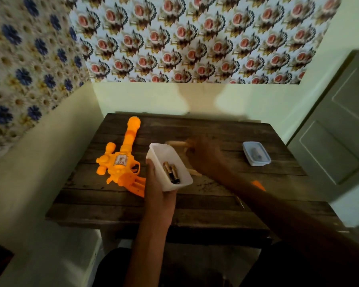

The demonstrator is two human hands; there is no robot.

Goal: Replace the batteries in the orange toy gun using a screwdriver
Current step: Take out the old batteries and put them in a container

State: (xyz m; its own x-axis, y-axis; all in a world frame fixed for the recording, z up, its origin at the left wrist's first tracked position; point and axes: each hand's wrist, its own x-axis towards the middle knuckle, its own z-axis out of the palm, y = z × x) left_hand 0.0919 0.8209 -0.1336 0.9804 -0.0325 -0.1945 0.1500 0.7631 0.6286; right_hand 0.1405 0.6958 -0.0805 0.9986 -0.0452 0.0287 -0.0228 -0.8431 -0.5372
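The orange toy gun (120,160) lies on the left of the dark wooden table (205,206), barrel pointing away from me. My left hand (160,195) grips a white plastic tub (168,166) from below and holds it tilted above the table. Several batteries (171,172) lie inside the tub. My right hand (203,156) is blurred just behind the tub and seems to grip a pale translucent lid (175,144). A small orange piece (258,185) shows beside my right forearm. A thin tool (239,201), maybe the screwdriver, lies partly hidden under that arm.
A second small clear container (256,153) with a lid and something dark inside stands at the table's right. Walls close in at the left and back. A grey door (336,129) is at the right.
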